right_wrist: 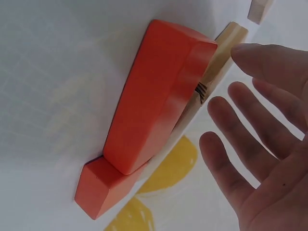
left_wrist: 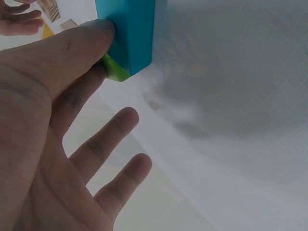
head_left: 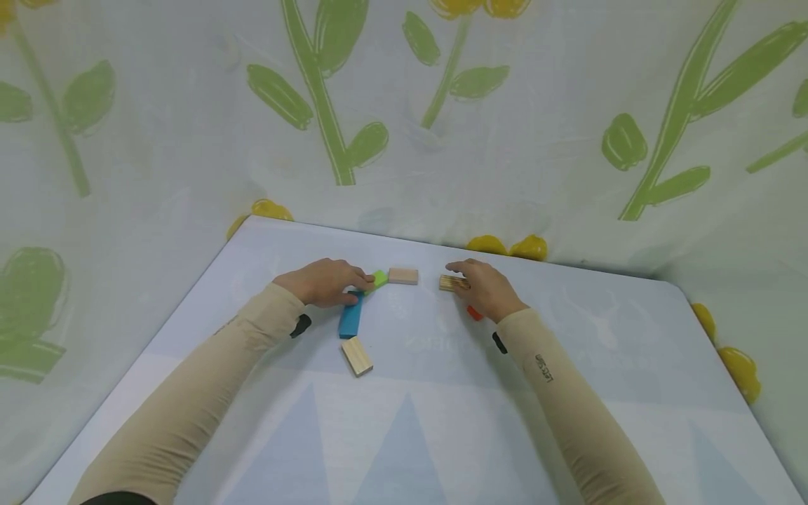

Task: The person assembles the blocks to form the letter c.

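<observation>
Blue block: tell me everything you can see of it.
The blue block is a smooth oblong, perhaps painted wood. It lies on the pale tabletop, pointing roughly forward, the green block by its far end, a wooden block by its near end. The left hand seems to have its thumb on it.

Pale, creased sheeting (head_left: 536,161) with large green stems (head_left: 327,119) and yellow blooms (head_left: 529,247) is surrounding the back and sides of a white table (head_left: 682,379) patterned with faint blue triangles (head_left: 407,449), making this look like a screened-off nook (whether in a home or a studio, I'm not managing to tell).
</observation>
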Tool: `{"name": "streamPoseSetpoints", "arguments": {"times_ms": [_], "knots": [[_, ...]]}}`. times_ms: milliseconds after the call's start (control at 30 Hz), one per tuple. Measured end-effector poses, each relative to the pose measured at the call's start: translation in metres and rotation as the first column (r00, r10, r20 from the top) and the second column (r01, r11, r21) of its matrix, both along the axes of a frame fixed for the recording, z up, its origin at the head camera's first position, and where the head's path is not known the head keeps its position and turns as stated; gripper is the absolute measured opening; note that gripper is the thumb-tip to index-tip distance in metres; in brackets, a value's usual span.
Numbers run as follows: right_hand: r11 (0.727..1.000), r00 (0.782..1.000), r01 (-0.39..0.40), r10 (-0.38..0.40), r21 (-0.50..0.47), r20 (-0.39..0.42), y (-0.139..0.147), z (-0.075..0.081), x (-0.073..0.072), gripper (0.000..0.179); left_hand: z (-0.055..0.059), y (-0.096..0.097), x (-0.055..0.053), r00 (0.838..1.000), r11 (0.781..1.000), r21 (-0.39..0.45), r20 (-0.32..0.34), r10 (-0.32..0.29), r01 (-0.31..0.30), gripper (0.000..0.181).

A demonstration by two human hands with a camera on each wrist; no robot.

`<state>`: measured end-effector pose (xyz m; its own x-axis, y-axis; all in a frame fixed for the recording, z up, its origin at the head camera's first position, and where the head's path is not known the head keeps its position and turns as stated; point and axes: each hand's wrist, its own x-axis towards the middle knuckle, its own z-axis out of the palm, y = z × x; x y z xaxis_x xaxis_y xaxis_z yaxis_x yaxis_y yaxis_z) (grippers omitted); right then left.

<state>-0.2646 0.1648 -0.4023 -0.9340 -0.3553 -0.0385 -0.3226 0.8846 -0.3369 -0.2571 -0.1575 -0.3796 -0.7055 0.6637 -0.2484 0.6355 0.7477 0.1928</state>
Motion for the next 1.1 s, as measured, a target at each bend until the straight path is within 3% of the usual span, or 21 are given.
{"name": "streamPoseSetpoints", "arguments": {"times_ms": [333,600,1100], "knots": [[0.997,0.999,-0.036,0.037,0.062,-0.02,0.0016,-0.006,-0.005,0.04,-0.0005,0.0006,-0.0001,1.0,1.0,-0.001,-0.011,-0.019,0.019,0.046],[0.995,0.997,-0.054,0.059,0.086,-0.051,0.0006,-0.0099,-0.008,0.037,-0.0004,0.0003,-0.0014,1.0,1.0,-0.026,0.006,0.004,-0.003,0.047],[0.998,0.998,-0.039,0.042,0.053,-0.049,-0.004,-0.0065,-0.0051,0.036,-0.0004,-0.0001,-0.0006,1.0,1.0,-0.023,-0.003,-0.008,0.008,0.046]]}}
